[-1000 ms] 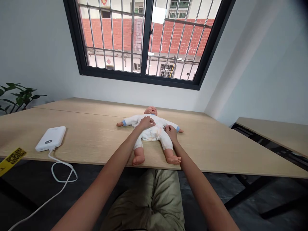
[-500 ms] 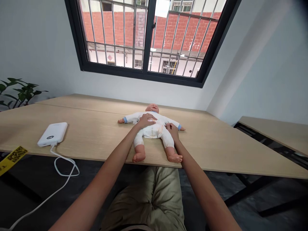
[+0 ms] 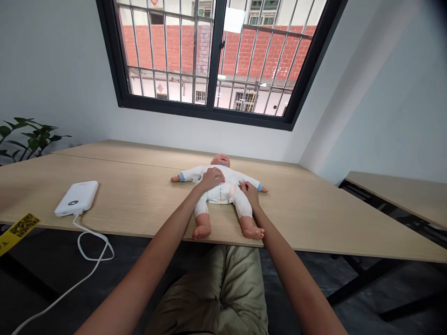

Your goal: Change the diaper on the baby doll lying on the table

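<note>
A baby doll point(image 3: 226, 192) in a white outfit with blue cuffs lies on its back on the table, its head toward the window and its bare feet at the near edge. On its belly rests my left hand point(image 3: 211, 178), fingers apart and bent over the front of the clothing. My right hand point(image 3: 249, 190) is at the doll's other side, by the waist, with the fingers closed in a pinch at the edge of the white cloth. The fingertips of that hand are partly hidden.
A white power bank point(image 3: 77, 198) with a white cable point(image 3: 91, 258) hanging off the edge stands on the left of the wooden table point(image 3: 139, 204). A yellow tag point(image 3: 19, 232) and a plant point(image 3: 33, 137) are farther left. Another table point(image 3: 394, 190) stands at right.
My left hand has shifted slightly on the doll's belly, and its fingers, stretched flatter before, are now more bent. My right hand stays at the doll's side. The view has tilted up a little.
</note>
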A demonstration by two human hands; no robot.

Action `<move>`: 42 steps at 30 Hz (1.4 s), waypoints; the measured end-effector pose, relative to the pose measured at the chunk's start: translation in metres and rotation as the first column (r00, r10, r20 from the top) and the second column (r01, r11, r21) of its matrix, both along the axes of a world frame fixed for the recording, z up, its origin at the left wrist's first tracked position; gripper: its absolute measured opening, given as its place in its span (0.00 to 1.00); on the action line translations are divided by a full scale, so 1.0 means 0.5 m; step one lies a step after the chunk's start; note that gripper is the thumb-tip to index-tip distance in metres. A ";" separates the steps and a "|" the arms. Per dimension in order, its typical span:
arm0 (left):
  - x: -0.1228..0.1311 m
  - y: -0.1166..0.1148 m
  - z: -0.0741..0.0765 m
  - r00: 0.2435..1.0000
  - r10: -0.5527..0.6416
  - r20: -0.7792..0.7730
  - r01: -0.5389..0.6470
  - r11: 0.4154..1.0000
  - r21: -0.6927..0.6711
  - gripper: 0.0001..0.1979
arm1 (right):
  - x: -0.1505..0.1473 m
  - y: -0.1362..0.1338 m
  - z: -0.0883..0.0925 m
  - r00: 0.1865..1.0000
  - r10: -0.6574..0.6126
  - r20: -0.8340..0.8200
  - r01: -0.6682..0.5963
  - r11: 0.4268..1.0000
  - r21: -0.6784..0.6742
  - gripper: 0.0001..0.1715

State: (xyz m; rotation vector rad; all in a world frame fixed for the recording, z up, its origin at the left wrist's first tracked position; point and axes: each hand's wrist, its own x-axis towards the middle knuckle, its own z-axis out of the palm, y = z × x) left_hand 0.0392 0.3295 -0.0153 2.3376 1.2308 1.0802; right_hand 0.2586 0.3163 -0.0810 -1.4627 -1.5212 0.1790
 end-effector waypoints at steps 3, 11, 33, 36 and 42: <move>-0.002 0.004 -0.002 0.999 -0.025 -0.026 0.026 1.000 0.014 0.10 | 0.004 0.008 -0.004 1.000 0.010 0.021 -0.010 1.000 -0.010 0.20; -0.008 0.001 0.001 0.998 -0.058 -0.034 0.059 0.998 0.027 0.18 | 0.003 0.008 -0.003 1.000 0.018 0.020 -0.018 1.000 -0.009 0.20; -0.007 0.013 -0.014 0.989 -0.125 -0.077 0.130 0.989 0.069 0.17 | -0.004 -0.008 0.007 0.999 0.029 0.030 -0.029 0.999 -0.014 0.20; -0.006 0.012 -0.009 0.991 -0.123 -0.047 0.126 0.990 0.060 0.15 | -0.003 -0.005 0.006 0.999 0.030 0.032 -0.030 0.999 -0.010 0.19; -0.003 0.018 -0.011 0.992 -0.126 -0.001 0.125 0.988 0.092 0.12 | 0.002 0.005 0.001 0.998 0.026 0.054 -0.024 0.999 -0.020 0.19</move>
